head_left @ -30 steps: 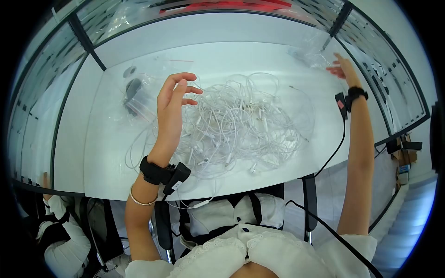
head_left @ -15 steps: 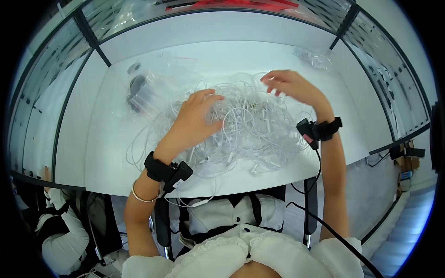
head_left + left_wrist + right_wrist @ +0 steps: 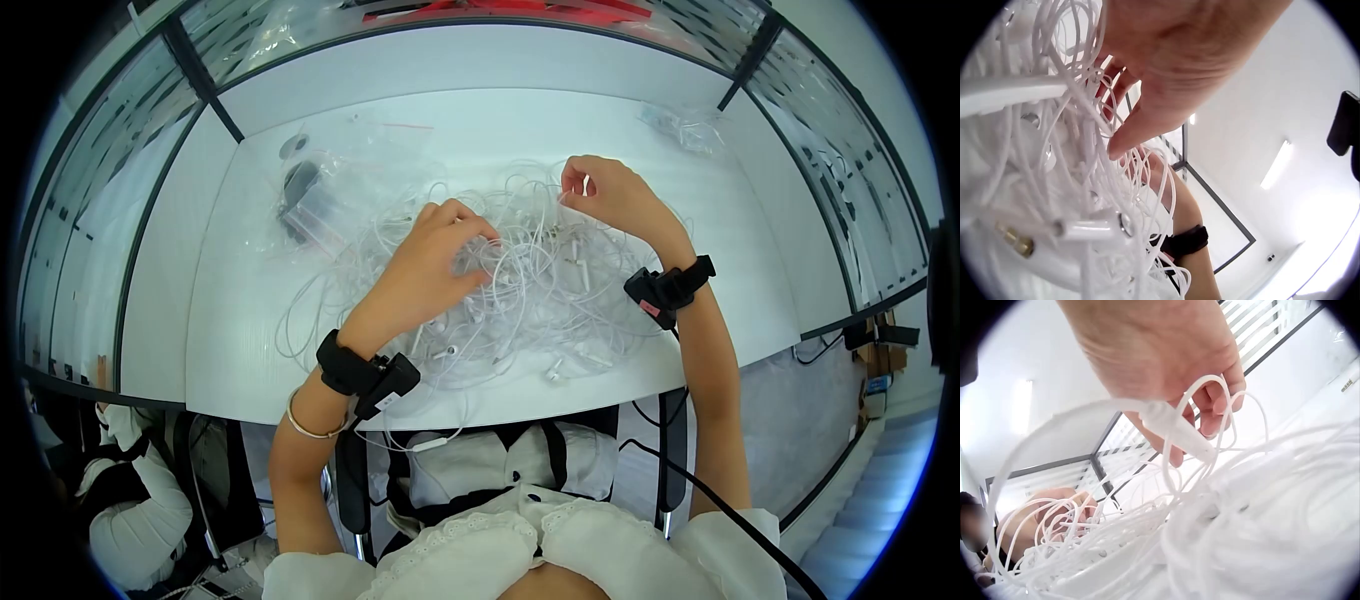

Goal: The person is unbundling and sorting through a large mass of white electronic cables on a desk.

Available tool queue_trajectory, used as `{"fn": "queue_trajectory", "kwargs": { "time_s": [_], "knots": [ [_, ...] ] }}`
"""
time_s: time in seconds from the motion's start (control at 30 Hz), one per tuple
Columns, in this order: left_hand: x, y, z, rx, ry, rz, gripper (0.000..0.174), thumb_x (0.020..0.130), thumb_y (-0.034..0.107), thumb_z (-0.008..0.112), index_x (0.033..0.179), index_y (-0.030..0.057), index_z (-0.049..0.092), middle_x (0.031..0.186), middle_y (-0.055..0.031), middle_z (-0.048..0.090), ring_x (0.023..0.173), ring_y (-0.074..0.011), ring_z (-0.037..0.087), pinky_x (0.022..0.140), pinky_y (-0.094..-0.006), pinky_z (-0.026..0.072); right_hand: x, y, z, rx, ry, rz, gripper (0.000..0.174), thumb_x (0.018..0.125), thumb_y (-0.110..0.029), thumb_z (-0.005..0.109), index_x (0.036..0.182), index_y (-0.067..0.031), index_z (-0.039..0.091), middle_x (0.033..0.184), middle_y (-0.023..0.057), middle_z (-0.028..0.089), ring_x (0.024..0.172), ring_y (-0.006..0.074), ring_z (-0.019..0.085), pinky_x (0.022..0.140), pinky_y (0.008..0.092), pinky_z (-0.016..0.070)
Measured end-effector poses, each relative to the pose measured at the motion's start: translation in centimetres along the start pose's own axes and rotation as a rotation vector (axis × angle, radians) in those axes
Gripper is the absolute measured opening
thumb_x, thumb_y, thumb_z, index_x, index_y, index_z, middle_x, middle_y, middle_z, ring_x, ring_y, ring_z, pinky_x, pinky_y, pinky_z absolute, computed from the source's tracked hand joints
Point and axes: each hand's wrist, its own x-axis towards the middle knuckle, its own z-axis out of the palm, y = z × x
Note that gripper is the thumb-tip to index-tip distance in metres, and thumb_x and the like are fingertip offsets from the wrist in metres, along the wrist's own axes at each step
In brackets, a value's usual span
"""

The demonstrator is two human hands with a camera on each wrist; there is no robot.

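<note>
A big tangle of white earphone cables (image 3: 530, 280) lies in the middle of the white table (image 3: 240, 330). My left hand (image 3: 468, 238) is sunk into its left side, fingers curled among the strands; in the left wrist view the fingers (image 3: 1124, 128) hook into cables (image 3: 1054, 187) with small plugs. My right hand (image 3: 577, 186) is at the far top of the pile and pinches one cable, lifting it. In the right wrist view its fingers (image 3: 1210, 412) curl round a cable with a white inline piece (image 3: 1179, 432).
Clear plastic bags with a dark object (image 3: 300, 200) lie at the back left of the table. A small clear bag (image 3: 685, 125) sits at the back right. Glass partitions (image 3: 120, 150) ring the table. Another person's sleeve (image 3: 130, 500) shows at lower left.
The right hand came back from the small bag at the far right to the pile. The left hand dropped from open above the cables into them. Both now grip strands.
</note>
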Motion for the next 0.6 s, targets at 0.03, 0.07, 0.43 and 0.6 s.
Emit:
{"fn": "queue_trajectory", "kwargs": {
  "time_s": [0.03,0.07,0.43,0.6],
  "knots": [
    [0.1,0.0,0.0,-0.01,0.037,-0.009,0.032,0.072,0.004,0.074,0.102,0.0072,0.063,0.107,-0.0065,0.053,0.103,-0.0242,0.048,0.089,-0.0326,0.0405,0.0,0.0,-0.3,0.029,0.036,0.0,0.017,0.08,-0.025,0.065,0.084,-0.009,0.065,0.079,0.0052,0.065,0.071,0.0198,0.059,0.065,0.0338,0.0473],
    [0.1,0.0,-0.1,-0.02,0.076,-0.018,0.031,0.072,0.003,0.073,0.1,0.0071,0.063,0.106,-0.0063,0.053,0.102,-0.0235,0.049,0.087,-0.0319,0.0411,0.1,-0.2,-0.7,0.059,0.07,-0.002,0.017,0.081,-0.026,0.066,0.083,-0.0087,0.065,0.079,0.0051,0.065,0.07,0.0194,0.058,0.064,0.0334,0.047],
    [0.9,-1.1,-4.2,0.092,0.71,-0.06,0.015,0.074,-0.001,0.064,0.085,0.0091,0.064,0.094,0.0015,0.058,0.08,-0.0105,0.049,0.067,-0.0248,0.0351,0.7,-1.7,-10.1,0.658,0.363,0.039,0.039,0.099,-0.036,0.045,0.072,-0.0091,0.053,0.065,-0.0015,0.052,0.057,0.0071,0.046,0.054,0.0226,0.0364],
    [0.9,-3.0,-7.5,-0.101,0.847,-0.121,0.008,0.082,0.002,0.062,0.089,0.0045,0.066,0.09,-0.0012,0.066,0.077,-0.0096,0.059,0.065,-0.0241,0.0414,0.5,0.5,-12.1,0.808,0.559,-0.058,0.037,0.1,-0.034,0.044,0.072,-0.011,0.043,0.066,-0.0008,0.044,0.058,0.0086,0.037,0.054,0.0232,0.0314]
  ]
}}
